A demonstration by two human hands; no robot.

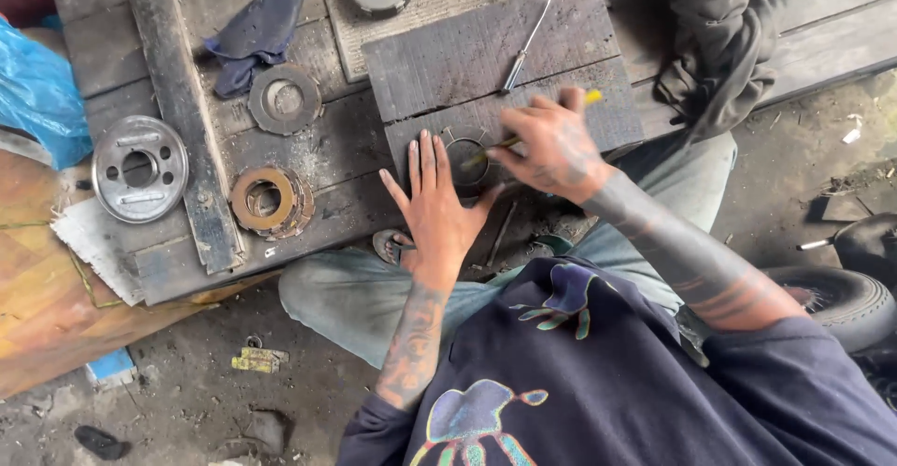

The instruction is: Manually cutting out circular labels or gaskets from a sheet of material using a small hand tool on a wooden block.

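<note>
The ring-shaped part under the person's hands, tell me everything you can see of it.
The ring-shaped part is a dark, greasy-looking metal ring with an open centre and small tabs on its outer edge. It lies flat on a dark wooden board. The left hand presses flat beside it, thumb at its lower edge. The right hand holds a yellow-handled tool whose thin shaft crosses the ring. Much of its right side is hidden by that hand.

One cam only, head-worn, looking steeply down and fwd over the person's chest at a dark wooden board (486,64) w/ metal parts, set low by the dirt ground. Close range: forearms and lap fill centre and btm of frame. No 2nd view, so no overlap.
</note>
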